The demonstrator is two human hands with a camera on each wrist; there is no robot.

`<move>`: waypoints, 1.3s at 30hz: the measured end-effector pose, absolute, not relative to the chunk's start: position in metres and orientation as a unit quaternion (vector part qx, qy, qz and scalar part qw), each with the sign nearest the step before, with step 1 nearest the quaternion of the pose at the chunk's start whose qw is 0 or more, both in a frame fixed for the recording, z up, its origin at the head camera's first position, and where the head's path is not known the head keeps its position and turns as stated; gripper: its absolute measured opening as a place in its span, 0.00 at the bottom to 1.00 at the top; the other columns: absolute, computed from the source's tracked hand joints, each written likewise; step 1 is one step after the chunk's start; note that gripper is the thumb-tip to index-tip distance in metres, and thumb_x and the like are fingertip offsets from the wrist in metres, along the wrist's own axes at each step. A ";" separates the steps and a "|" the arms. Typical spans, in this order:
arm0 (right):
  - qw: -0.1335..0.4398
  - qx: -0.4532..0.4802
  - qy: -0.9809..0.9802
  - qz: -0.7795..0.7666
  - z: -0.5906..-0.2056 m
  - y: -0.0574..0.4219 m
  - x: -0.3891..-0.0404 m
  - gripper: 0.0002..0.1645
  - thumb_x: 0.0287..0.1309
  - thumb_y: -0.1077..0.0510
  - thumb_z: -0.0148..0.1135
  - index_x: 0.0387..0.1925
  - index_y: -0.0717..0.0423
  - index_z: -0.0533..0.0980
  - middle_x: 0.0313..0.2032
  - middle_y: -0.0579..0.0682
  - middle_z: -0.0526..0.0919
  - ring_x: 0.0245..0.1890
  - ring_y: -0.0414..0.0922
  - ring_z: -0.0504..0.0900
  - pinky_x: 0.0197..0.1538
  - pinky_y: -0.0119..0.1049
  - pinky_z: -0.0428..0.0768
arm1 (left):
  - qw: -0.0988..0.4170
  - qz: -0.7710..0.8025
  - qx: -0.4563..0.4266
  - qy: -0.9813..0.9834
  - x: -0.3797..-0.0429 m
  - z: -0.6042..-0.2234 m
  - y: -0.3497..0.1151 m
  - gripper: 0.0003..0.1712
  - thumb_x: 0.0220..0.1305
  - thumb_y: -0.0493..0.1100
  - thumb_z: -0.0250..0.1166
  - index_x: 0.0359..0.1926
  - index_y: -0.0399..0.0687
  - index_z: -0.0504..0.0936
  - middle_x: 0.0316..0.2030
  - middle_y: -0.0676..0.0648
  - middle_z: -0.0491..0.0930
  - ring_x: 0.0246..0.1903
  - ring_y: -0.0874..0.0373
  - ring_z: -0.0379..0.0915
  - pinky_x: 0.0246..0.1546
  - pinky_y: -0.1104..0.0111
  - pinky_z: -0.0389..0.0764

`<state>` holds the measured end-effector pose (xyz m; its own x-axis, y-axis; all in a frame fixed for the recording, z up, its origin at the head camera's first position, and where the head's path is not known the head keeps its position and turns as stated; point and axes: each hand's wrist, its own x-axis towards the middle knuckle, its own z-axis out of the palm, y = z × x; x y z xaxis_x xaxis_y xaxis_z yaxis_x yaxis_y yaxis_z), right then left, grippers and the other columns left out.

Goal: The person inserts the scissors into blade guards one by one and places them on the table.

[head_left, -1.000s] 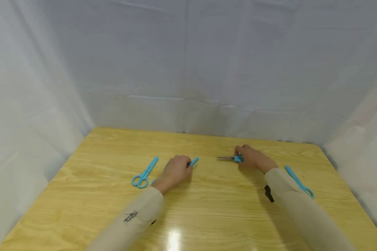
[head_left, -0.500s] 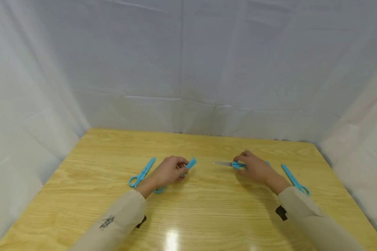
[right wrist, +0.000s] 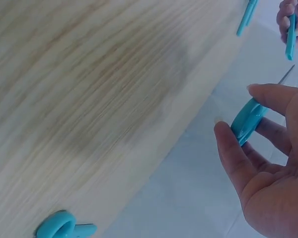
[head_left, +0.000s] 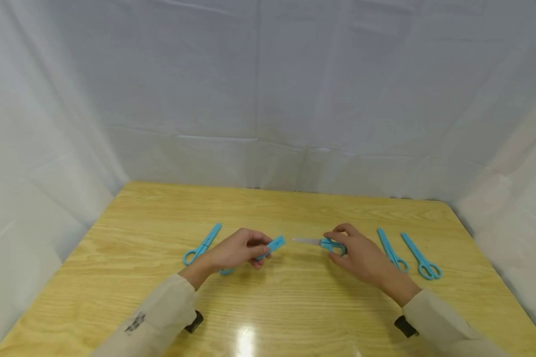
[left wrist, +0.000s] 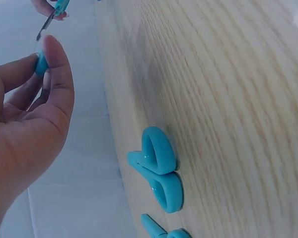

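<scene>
In the head view my left hand (head_left: 241,249) pinches a light-blue scissors sheath (head_left: 274,245) between thumb and fingers. The sheath's free end points right. My right hand (head_left: 362,255) holds scissors by their blue handles (head_left: 330,245). Their bare blades (head_left: 305,241) point left at the sheath, with a small gap between. In the right wrist view, thumb and fingers pinch the blue handles (right wrist: 248,121), and the sheath (right wrist: 291,37) lies just beyond the blade tip. In the left wrist view the sheath (left wrist: 41,63) sits between thumb and fingers, above the table.
Sheathed scissors (head_left: 205,243) lie on the wooden table (head_left: 286,317) at left. Beside them another pair (head_left: 226,271) is mostly hidden by my left arm. At right lie two more sheathed scissors (head_left: 387,246) (head_left: 416,249). A pale sheet (head_left: 295,89) hangs behind the table.
Both hands have come nearer the viewer. The left hand has turned, showing more of the sheath. The right hand has brought the scissors leftward, closer to the sheath, uncovering another pair on the right.
</scene>
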<state>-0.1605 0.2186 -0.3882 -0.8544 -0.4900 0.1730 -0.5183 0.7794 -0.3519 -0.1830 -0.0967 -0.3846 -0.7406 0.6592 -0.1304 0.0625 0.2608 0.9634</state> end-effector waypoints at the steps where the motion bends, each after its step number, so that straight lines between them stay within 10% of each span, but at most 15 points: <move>1: 0.038 0.269 -0.942 0.197 -0.388 0.217 -0.159 0.26 0.61 0.55 0.64 0.59 0.57 0.73 0.54 0.56 0.69 0.30 0.38 0.79 0.33 0.32 0.79 | 0.269 0.557 0.244 0.747 -0.183 -0.385 -0.098 0.17 0.72 0.36 0.53 0.56 0.30 0.73 0.42 0.32 0.78 0.32 0.53 0.77 0.37 0.59 0.81; 39: 0.054 0.294 -0.935 0.189 -0.395 0.206 -0.148 0.25 0.58 0.55 0.67 0.57 0.57 0.76 0.52 0.52 0.71 0.29 0.37 0.78 0.33 0.29 0.78 | 0.308 0.554 0.253 0.731 -0.179 -0.394 -0.106 0.14 0.71 0.37 0.53 0.52 0.34 0.78 0.39 0.32 0.79 0.28 0.56 0.73 0.31 0.65 0.77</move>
<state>-0.1483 0.2057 -0.3947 -0.8217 -0.5289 0.2122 -0.5698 0.7562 -0.3217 -0.1789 -0.1063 -0.3941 -0.6826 0.7106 -0.1707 0.0279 0.2588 0.9655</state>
